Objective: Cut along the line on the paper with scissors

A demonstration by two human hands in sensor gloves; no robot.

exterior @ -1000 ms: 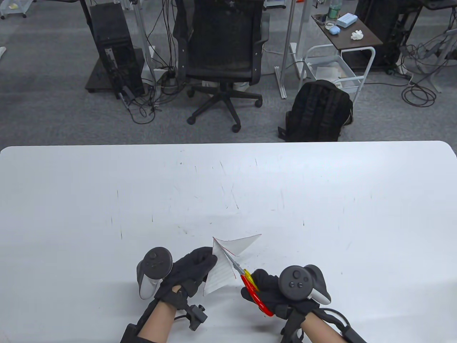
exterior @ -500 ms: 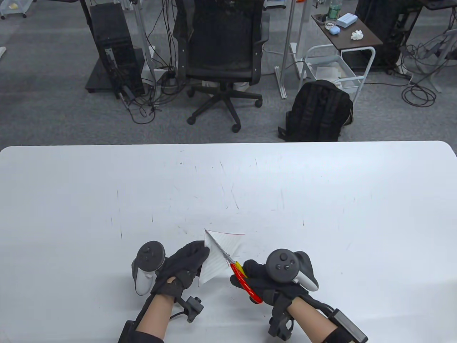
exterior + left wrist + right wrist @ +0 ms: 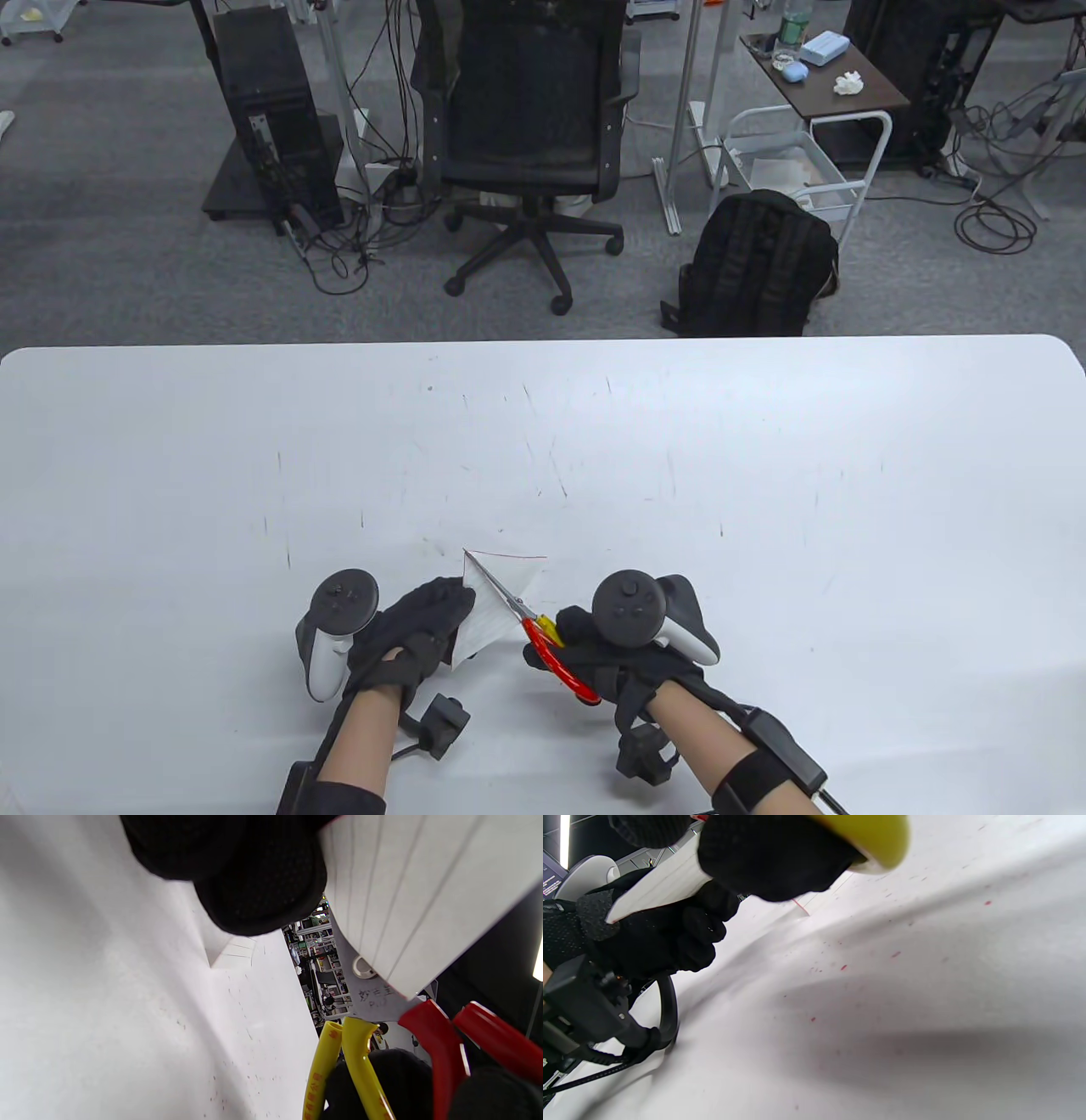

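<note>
Low centre: right hand grips scissors, blades running up-left into paper that left hand pinches.

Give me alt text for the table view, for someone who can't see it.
Near the front edge of a white table, a gloved left hand holds a sheet of lined paper while the right hand works red-and-yellow scissors into it. Behind the table stand an office chair and a black backpack.
</note>
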